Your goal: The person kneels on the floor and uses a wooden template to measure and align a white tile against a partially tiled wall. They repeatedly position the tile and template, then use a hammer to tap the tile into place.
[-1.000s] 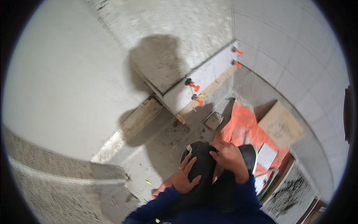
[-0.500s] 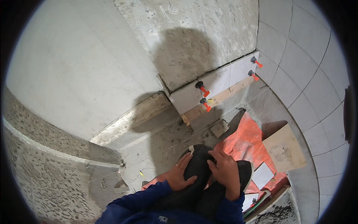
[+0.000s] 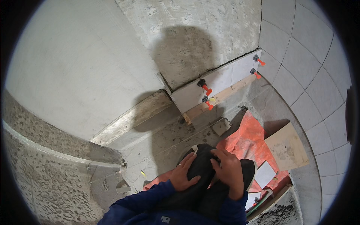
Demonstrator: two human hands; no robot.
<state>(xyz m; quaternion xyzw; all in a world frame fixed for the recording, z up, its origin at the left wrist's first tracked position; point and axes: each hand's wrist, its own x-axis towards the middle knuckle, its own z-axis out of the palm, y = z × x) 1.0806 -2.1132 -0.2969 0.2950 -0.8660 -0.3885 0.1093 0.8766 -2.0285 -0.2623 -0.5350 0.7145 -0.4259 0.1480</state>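
Note:
Both of my hands rest on my legs in dark trousers point(image 3: 204, 165), and neither holds a thing. My left hand point(image 3: 183, 177) lies on the left side of my left knee, fingers stretched and thumb apart. Over the inner side of the same knee sits my right hand point(image 3: 229, 173), its fingers loosely bent and its thumb apart; the outer fingers are partly hidden. Ahead, a strip of white tile point(image 3: 225, 83) is set along the foot of the bare wall. Tile-levelling clips with orange handles point(image 3: 206, 89) stick out at its joints, above a wooden batten point(image 3: 225, 96).
An orange-red sheet point(image 3: 243, 131) covers the floor at right, bearing a beige board point(image 3: 288, 150) and a white tile piece point(image 3: 264, 175). A thin string crosses the floor ahead. Grey tiles point(image 3: 307, 45) cover the right wall; a rough ledge point(image 3: 45, 172) stands at left.
My view has shifted very slightly. Both hands stay on my leg, with only a tiny movement.

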